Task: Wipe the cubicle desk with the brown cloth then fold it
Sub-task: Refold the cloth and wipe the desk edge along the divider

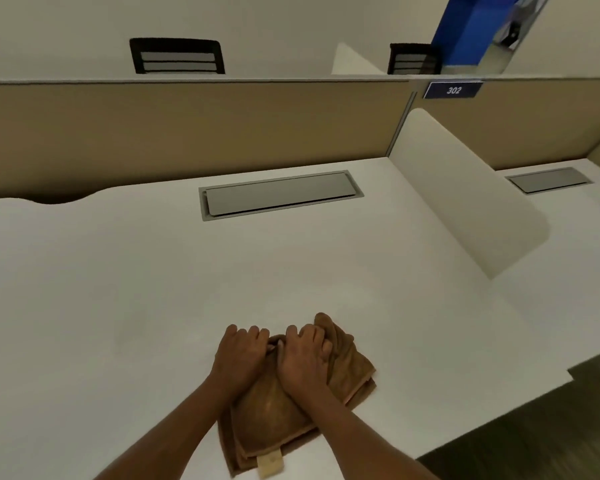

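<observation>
The brown cloth lies bunched in loose layers on the white cubicle desk, near its front edge, with a pale tag showing at its near end. My left hand grips the cloth's far left part with curled fingers. Beside it, my right hand clutches the far right part, where a fold rises above the knuckles. Both forearms reach in from the bottom of the view.
A grey cable hatch is set into the desk at the back. A tan partition runs behind it, and a white side divider stands at right. Dark chairs show beyond. Dark floor lies at lower right.
</observation>
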`<action>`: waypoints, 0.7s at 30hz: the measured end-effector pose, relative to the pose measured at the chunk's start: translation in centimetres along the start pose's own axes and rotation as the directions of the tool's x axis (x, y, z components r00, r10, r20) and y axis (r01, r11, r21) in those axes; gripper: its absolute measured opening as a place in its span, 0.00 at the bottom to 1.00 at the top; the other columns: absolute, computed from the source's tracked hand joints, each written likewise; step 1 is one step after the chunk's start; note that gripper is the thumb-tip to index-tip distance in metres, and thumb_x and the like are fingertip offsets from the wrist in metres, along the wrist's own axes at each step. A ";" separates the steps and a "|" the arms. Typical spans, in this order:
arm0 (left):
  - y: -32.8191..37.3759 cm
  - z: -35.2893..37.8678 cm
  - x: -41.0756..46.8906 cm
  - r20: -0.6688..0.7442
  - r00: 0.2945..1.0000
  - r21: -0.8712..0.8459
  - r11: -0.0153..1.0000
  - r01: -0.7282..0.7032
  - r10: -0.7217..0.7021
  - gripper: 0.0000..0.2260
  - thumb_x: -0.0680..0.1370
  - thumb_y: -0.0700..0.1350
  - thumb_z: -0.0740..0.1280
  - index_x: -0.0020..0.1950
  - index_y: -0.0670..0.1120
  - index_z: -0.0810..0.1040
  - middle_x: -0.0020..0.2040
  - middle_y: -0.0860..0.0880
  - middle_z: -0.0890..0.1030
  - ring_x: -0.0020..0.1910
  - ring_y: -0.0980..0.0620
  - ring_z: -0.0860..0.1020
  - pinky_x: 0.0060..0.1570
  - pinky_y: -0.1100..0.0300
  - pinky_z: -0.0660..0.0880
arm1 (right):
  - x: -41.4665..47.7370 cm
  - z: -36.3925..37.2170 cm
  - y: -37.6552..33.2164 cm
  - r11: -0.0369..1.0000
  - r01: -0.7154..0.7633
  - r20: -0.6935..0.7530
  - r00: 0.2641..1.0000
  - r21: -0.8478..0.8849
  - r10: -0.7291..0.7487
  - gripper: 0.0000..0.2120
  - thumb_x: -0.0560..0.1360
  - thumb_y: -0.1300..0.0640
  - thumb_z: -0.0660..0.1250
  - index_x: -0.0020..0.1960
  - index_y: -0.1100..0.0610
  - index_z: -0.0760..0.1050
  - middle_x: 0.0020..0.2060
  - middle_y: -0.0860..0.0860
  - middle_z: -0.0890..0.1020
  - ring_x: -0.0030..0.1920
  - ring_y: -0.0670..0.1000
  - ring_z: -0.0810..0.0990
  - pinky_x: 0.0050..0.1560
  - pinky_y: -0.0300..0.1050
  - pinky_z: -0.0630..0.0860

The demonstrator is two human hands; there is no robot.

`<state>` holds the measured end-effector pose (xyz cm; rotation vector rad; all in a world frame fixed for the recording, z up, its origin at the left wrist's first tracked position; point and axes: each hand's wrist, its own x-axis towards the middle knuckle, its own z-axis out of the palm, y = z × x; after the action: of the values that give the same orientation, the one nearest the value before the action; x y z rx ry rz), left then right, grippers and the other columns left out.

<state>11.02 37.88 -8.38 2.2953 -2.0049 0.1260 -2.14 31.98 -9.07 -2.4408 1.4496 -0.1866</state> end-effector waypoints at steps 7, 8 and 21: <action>6.6 -2.3 3.0 0.128 0.980 -0.073 0.987 -0.143 0.152 0.09 0.76 0.53 0.68 0.39 0.50 0.75 0.33 0.52 0.78 0.28 0.52 0.74 0.38 0.58 0.70 | 0.8 -3.7 10.0 0.978 -0.173 -0.079 0.983 -0.113 0.164 0.15 0.80 0.44 0.49 0.55 0.49 0.70 0.56 0.53 0.75 0.57 0.55 0.68 0.57 0.53 0.65; 7.7 -2.5 3.3 0.168 0.973 -0.122 0.983 -0.139 0.159 0.08 0.79 0.51 0.63 0.43 0.49 0.74 0.38 0.51 0.79 0.32 0.50 0.76 0.42 0.57 0.67 | 0.9 -4.4 11.3 0.974 -0.174 -0.076 0.984 -0.145 0.164 0.15 0.80 0.44 0.49 0.56 0.50 0.71 0.56 0.53 0.75 0.58 0.55 0.68 0.58 0.53 0.66; 14.3 -5.0 5.9 -0.131 0.968 -0.542 0.802 -0.252 0.216 0.05 0.76 0.47 0.62 0.43 0.49 0.75 0.39 0.52 0.79 0.35 0.54 0.73 0.38 0.58 0.69 | -4.0 -11.8 18.6 0.963 -0.185 -0.333 0.911 0.195 0.242 0.09 0.79 0.48 0.55 0.50 0.50 0.71 0.51 0.47 0.74 0.55 0.53 0.69 0.51 0.53 0.74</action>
<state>-2.34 30.74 -2.50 1.6587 -1.9502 -0.3271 -22.65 24.92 -3.61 -2.1753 1.7608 -0.6985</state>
